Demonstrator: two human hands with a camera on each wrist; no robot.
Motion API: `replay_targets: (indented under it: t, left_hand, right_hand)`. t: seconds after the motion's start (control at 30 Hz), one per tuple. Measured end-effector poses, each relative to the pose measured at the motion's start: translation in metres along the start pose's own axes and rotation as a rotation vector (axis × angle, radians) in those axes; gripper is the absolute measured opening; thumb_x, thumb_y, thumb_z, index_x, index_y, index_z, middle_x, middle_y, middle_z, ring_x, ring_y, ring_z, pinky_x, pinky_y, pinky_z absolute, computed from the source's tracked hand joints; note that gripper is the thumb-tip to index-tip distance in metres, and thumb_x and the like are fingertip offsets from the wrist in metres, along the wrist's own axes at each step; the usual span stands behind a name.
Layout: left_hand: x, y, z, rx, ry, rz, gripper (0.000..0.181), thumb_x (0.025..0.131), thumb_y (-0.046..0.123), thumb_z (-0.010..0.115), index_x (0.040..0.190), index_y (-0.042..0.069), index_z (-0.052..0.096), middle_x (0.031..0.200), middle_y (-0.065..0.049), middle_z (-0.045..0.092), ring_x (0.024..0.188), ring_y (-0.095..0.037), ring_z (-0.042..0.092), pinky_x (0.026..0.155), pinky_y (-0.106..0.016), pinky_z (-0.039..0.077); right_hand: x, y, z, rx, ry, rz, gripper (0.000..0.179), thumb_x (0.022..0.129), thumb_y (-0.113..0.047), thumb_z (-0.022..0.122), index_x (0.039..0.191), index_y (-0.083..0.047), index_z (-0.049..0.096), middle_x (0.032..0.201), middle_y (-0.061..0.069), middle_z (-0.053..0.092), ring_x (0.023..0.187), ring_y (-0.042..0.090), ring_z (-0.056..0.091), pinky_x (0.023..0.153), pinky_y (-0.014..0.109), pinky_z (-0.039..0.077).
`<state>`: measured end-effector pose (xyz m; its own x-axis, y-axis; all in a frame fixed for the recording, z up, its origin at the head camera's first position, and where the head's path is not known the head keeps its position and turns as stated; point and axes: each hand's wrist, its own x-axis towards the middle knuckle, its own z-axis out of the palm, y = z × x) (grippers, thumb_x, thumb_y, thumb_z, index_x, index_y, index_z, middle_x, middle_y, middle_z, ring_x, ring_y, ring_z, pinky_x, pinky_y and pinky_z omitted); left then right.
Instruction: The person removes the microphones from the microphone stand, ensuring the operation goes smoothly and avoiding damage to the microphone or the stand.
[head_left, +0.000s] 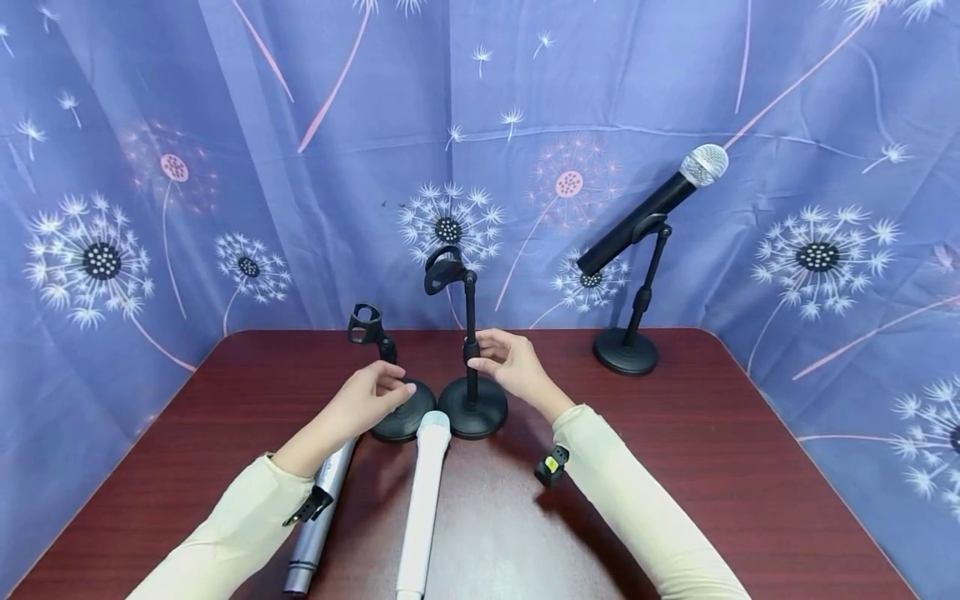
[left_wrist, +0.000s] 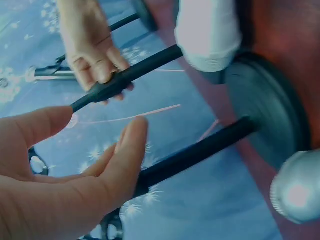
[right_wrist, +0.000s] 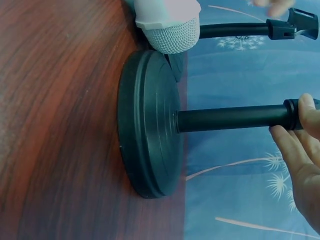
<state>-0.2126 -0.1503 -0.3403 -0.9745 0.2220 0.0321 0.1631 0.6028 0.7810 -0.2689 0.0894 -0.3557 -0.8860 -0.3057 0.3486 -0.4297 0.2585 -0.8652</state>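
My right hand [head_left: 513, 362] pinches the collar of the middle black microphone stand [head_left: 471, 317], thumb in front and fingers behind. That stand is upright, its round base [right_wrist: 150, 130] on the table and its clip holding no microphone. My left hand [head_left: 367, 398] is in front of the shorter left stand [head_left: 365, 325], thumb and fingers spread apart with nothing between them. Part of that stand's pole [left_wrist: 200, 147] is hidden behind the left fingers. A white microphone [head_left: 423, 508] lies with its head close to both bases. Left of it lies a silver microphone [head_left: 321, 525], partly under the left forearm.
At the back right, a third stand [head_left: 626, 350] carries a black microphone [head_left: 637, 221] with a silver head, tilted up to the right. A blue dandelion-print curtain [head_left: 360, 208] hangs behind the dark red table [head_left: 712, 467].
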Motion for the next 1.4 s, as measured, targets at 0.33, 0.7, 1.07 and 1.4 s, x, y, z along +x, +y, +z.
replay_targets:
  t: [0.33,0.7,1.07,1.4]
  left_hand:
    - [0.016,0.032,-0.010,-0.290,0.266,0.274,0.041,0.093,0.012,0.065,0.130,0.001,0.052,0.125,-0.017,0.059,0.116,-0.027,0.056,0.097,-0.040,0.046]
    - [0.052,0.070,-0.014,-0.344,0.396,0.438,0.054,0.092,0.025,0.067,0.139,0.010,0.046,0.137,-0.006,0.052,0.128,-0.016,0.045,0.110,-0.034,0.031]
    - [0.077,0.090,-0.009,-0.460,0.298,0.358,0.059,0.089,0.027,0.070,0.141,0.016,0.044,0.138,-0.001,0.052,0.133,-0.012,0.040,0.110,-0.040,0.031]
    - [0.084,0.080,0.016,-0.781,0.296,0.189,0.061,0.088,0.015,0.071,0.141,0.008,0.039,0.139,-0.008,0.048,0.128,-0.017,0.047,0.104,-0.033,0.039]
  right_hand:
    - [0.013,0.039,0.004,0.018,0.011,0.011,0.041,0.083,0.001,0.073,0.122,0.006,0.061,0.112,0.023,0.066,0.100,0.033,0.066,0.084,0.040,0.054]
    - [0.011,0.041,0.003,0.037,0.026,-0.010,0.037,0.082,0.002,0.073,0.118,0.001,0.064,0.107,0.018,0.068,0.094,0.027,0.067,0.078,0.036,0.056]
    - [0.007,0.028,0.003,0.072,-0.003,-0.038,0.036,0.083,0.007,0.070,0.118,0.008,0.062,0.108,0.025,0.066,0.096,0.036,0.066,0.075,0.033,0.056]
    - [0.001,0.010,0.001,0.065,0.003,-0.035,0.035,0.083,0.008,0.069,0.117,0.010,0.061,0.107,0.026,0.066,0.096,0.037,0.066,0.077,0.032,0.055]
